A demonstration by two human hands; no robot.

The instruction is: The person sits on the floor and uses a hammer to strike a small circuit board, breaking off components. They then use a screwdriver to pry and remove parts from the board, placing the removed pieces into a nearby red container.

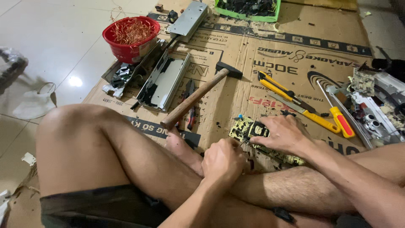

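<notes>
A: Which containers are shown, and what is held in them?

B: A red bucket (131, 37) at upper left is filled with tangled copper wire (134, 29). A green tray (248, 11) at the top edge is loaded with dark scrap pieces.

A: Where is the circuit board, and how are the hands set?

B: The circuit board (253, 134) is laid on the cardboard sheet (270, 63), just before the crossed legs. It is pressed down by the right hand (283, 134), whose fingers are spread flat over it. The left hand (223, 161) is clenched around a thin tool whose tip is set at the board's near edge.

A: What is found around it?

B: A hammer (198, 95) is laid diagonally to the left, its handle pointing toward the knee. Yellow-handled cutters (276, 88) and a red-and-yellow screwdriver (341, 122) are placed to the right. Metal casings (165, 80) lie beside the bucket. The board's lower part is hidden by the hands.
</notes>
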